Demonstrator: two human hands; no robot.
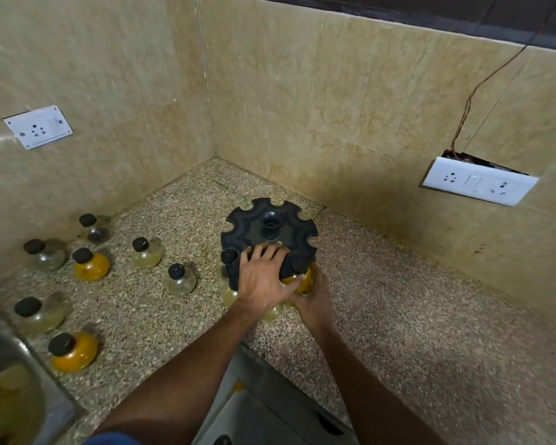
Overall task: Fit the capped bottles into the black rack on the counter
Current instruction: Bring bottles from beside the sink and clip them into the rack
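The black round rack (272,224) with notched slots stands on the speckled counter near the corner. My left hand (262,279) presses flat on the rack's near top, fingers spread. My right hand (315,300) grips an orange capped bottle (302,282) at the rack's front right slot, its black cap (299,263) at the notch. A pale bottle's cap (229,255) sits in the left front slot, and another pale bottle (272,313) shows under my left wrist. Several loose capped bottles stand to the left, among them orange ones (90,264) (73,351) and a clear one (180,279).
A steel sink (4,358) lies at the lower left corner. Tiled walls meet behind the rack, with a socket plate (38,126) on the left wall and a switch plate (479,181) with wires on the right. The counter's front edge (247,345) runs under my arms.
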